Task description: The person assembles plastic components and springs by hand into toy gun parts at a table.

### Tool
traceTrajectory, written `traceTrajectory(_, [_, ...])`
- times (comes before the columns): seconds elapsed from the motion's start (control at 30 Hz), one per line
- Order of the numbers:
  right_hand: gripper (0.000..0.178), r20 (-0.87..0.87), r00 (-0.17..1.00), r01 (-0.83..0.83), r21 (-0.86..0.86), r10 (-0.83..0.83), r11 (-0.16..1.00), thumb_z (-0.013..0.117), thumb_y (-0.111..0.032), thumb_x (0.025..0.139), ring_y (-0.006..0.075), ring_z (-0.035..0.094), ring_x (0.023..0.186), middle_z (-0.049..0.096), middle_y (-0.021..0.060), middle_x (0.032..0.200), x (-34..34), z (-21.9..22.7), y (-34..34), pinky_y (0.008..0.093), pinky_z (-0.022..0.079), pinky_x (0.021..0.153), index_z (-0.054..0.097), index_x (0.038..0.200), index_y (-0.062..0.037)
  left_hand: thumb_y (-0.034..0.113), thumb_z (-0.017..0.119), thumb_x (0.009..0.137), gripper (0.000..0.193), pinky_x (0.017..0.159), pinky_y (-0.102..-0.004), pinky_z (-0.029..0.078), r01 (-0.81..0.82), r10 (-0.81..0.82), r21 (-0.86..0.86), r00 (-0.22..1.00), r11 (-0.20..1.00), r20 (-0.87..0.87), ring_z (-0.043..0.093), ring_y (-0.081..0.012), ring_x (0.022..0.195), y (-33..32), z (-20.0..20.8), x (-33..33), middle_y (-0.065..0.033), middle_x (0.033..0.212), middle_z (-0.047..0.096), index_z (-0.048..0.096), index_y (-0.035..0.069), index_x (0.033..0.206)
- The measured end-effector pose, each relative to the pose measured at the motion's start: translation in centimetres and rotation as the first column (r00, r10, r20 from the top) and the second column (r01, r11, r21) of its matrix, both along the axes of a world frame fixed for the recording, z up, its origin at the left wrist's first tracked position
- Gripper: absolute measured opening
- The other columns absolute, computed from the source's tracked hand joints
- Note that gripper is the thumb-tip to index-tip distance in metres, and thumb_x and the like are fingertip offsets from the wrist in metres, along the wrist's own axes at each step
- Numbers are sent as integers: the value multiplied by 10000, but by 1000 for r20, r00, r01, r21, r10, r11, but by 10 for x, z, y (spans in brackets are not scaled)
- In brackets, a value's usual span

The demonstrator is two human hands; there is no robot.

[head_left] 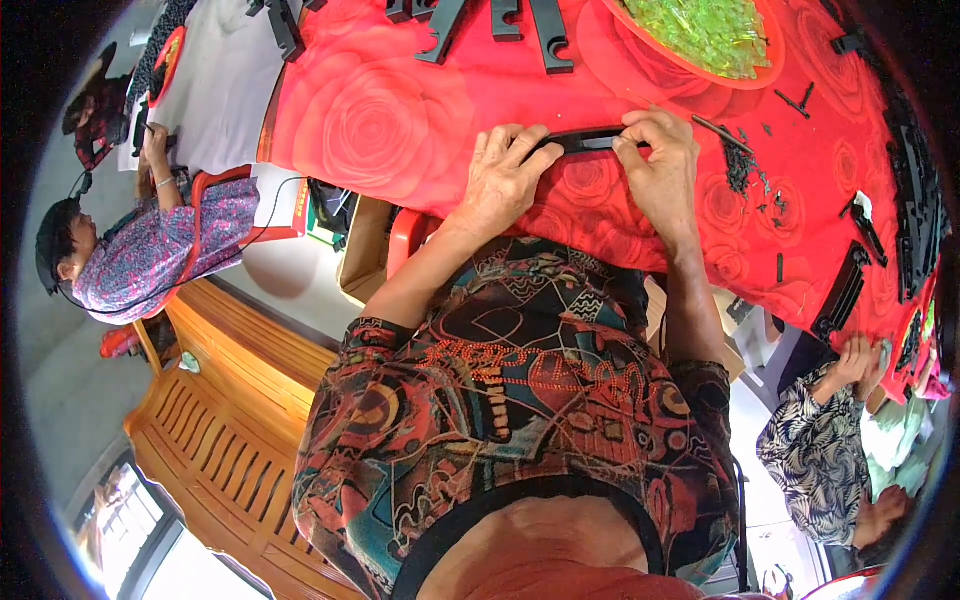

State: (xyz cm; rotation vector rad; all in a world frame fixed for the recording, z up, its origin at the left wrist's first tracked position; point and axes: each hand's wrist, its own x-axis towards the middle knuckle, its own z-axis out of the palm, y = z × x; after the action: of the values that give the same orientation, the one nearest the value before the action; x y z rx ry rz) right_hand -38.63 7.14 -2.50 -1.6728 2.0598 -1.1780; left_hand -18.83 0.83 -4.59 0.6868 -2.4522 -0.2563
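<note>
Black strip (583,139), ends apparently hidden

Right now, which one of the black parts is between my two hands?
The slim strip, pinched by your left hand on one side and right hand on the other; the others, like the hooked parts beyond, touch neither.

- A room that looks like a small hand-assembly workshop in homely surroundings.
- A red, rose-printed tablecloth (350,130) covers the work table, as in a home.
- On it are black parts (912,200), dark scraps (740,170) and an orange bowl (745,86) of clear green pieces (710,40).
- The wearer's left hand (503,178) and right hand (662,160) hold a slim black piece (582,141).
- Other people sit nearby: one in a purple patterned top (150,255), another with a black-and-white sleeve (815,440).
- Behind stands a slatted wooden bench (235,440), like household furniture.
</note>
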Motion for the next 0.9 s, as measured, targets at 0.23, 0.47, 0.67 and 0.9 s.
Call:
traceTrajectory(0.23, [149, -186, 983, 7, 29, -2, 1000, 660, -54, 680, 315, 495, 943, 559, 103, 895, 6, 2, -5, 457, 367, 805, 565, 793, -39, 66, 602, 699, 306, 754, -386, 414, 8, -9, 19, 999, 1000, 44, 522, -253, 927, -4, -1, 1, -55, 1055, 563, 608, 106, 1003])
traceTrajectory(0.47, [176, -199, 979, -15, 91, 33, 996, 642, -47, 700, 321, 487, 954, 540, 125, 921, 7, 2, -5, 455, 358, 823, 557, 853, -27, 172, 648, 795, 222, 741, -422, 457, 33, 17, 444, 994, 895, -107, 572, -338, 872, -20, 22, -10, -129, 967, 599, 596, 44, 969])
traceTrajectory(0.67, [216, -219, 975, -16, 28, 21, 999, 645, -53, 702, 315, 481, 959, 538, 123, 937, 8, -7, 1, 452, 349, 851, 555, 897, -30, 271, 649, 799, 328, 748, -472, 456, -19, -184, 505, 919, 863, 348, 569, -379, 903, -46, 28, -38, -197, 903, 583, 533, -2, 938])
traceTrajectory(0.9, [267, -237, 971, 19, -47, -29, 999, 646, -70, 707, 305, 461, 1004, 526, 122, 1006, 9, -18, 6, 453, 329, 905, 544, 951, -31, 279, 640, 813, 330, 749, -482, 455, -7, -203, 456, 889, 890, 411, 567, -413, 898, -43, 31, -46, -228, 926, 585, 527, -15, 913])
